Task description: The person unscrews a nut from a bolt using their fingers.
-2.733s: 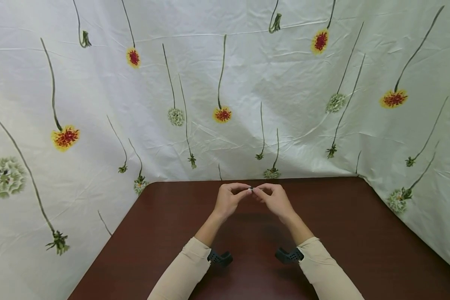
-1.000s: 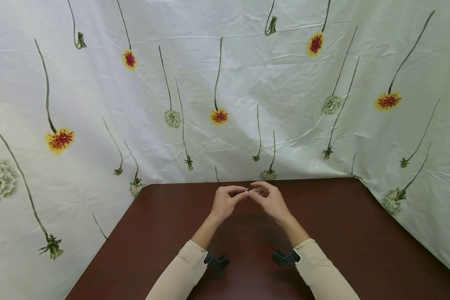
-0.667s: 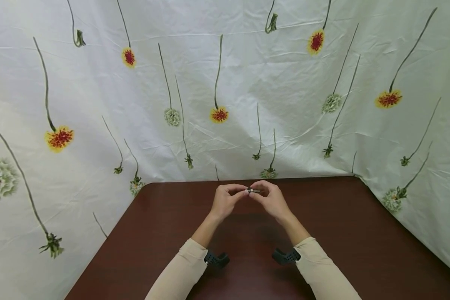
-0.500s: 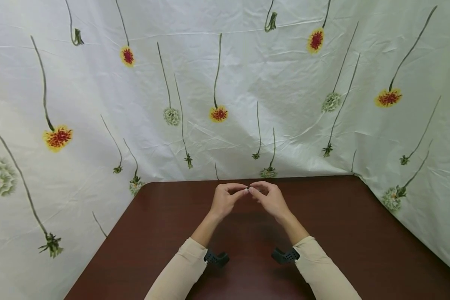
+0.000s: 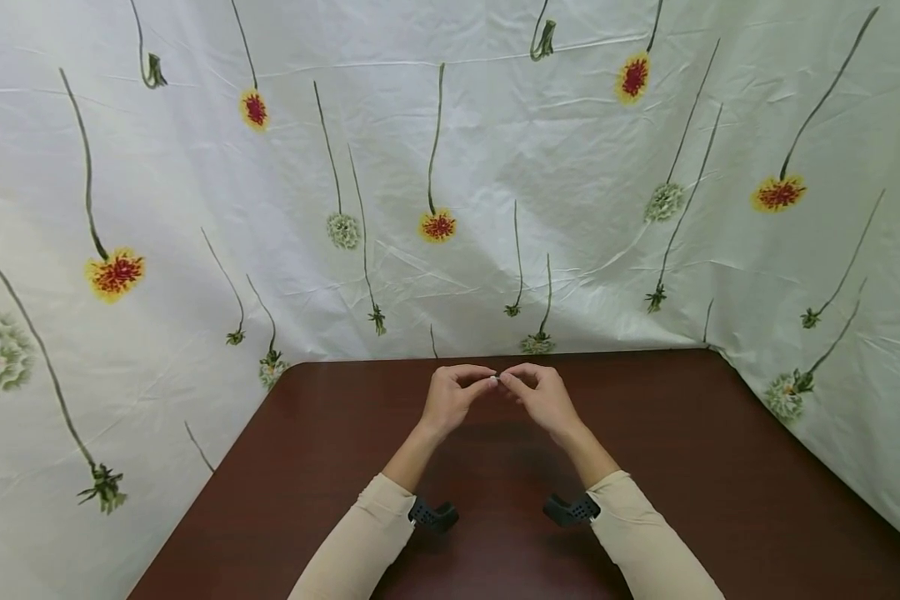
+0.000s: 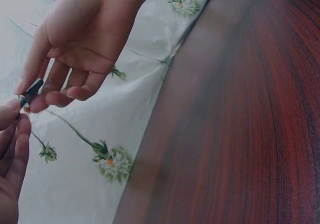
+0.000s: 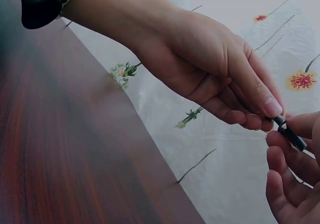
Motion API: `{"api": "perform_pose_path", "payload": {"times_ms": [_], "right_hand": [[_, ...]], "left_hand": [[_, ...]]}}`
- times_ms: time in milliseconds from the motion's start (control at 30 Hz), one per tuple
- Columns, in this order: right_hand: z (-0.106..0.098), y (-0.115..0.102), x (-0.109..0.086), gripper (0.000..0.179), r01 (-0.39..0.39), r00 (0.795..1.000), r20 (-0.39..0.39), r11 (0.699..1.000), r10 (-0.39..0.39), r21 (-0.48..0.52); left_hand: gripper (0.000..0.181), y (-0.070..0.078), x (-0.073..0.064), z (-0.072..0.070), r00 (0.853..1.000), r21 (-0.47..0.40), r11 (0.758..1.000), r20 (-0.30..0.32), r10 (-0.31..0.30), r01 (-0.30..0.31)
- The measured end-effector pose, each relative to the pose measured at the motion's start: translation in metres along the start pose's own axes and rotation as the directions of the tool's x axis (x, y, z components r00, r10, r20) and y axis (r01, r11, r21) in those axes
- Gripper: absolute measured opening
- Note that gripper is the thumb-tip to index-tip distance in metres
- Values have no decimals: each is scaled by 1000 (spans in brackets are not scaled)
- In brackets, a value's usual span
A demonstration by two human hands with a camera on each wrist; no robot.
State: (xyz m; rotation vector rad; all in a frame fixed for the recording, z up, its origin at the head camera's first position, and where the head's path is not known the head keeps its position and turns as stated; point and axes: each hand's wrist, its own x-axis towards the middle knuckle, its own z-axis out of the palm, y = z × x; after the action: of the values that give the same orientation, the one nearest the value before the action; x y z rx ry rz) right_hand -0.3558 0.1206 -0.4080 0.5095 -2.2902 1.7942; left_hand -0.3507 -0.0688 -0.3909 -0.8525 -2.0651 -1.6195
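L grip [image 5: 447, 403] pinches one end of sm. dark threaded piece [image 7: 293, 137], R grip [image 5: 546, 402] pinches farther along it, piece is held btwn both grips, above red-brown counter [image 5: 330, 467], white flower-print cloth [image 5: 292, 183] behind

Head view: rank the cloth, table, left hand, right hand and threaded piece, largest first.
1. Cloth
2. Table
3. Left hand and right hand: they look alike, so unranked.
4. Threaded piece: a mere speck in the head view, partly covered by fingertips.
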Motion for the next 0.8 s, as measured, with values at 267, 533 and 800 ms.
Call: {"api": "perform_pose_path", "payload": {"times_ms": [267,533,800], "right_hand": [[-1,-4,-2,27,21,1000,3,1000,-22,8],[-2,0,0,16,32,999,-12,999,-32,5],[-2,-1,-1,28,4,1000,-3,1000,-4,-1]], "left_hand": [[12,-2,1,2,1000,10,1000,-7,-4,4],[12,-3,1,1,1000,6,1000,3,-8,8],[14,-1,1,1,1000,-15,1000,4,-14,14]]}}
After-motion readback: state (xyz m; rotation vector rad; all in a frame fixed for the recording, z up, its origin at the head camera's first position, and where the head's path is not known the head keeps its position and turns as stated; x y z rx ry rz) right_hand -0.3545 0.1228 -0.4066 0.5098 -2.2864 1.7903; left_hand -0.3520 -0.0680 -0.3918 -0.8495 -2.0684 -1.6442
